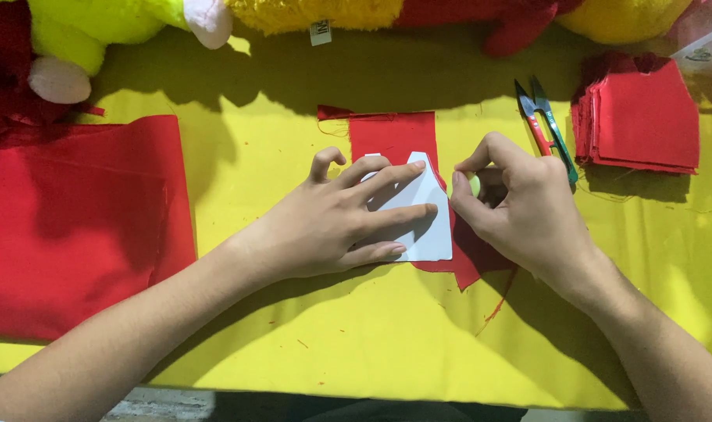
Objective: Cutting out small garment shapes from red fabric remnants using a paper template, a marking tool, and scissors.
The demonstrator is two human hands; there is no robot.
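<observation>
My left hand [336,219] lies flat with fingers spread on a white paper template [426,230], pressing it onto a piece of red cloth [391,133] on the yellow table covering [371,328]. My right hand [520,207] pinches a small pale yellow-green piece of chalk [474,184] against the template's right edge. The red cloth sticks out above the template and below it to the right, under my right hand.
A large red cloth [74,219] lies at the left. A stack of cut red pieces [645,117] sits at the upper right, with small thread snips [547,125] beside it. Yellow and red plush toys [106,27] line the far edge.
</observation>
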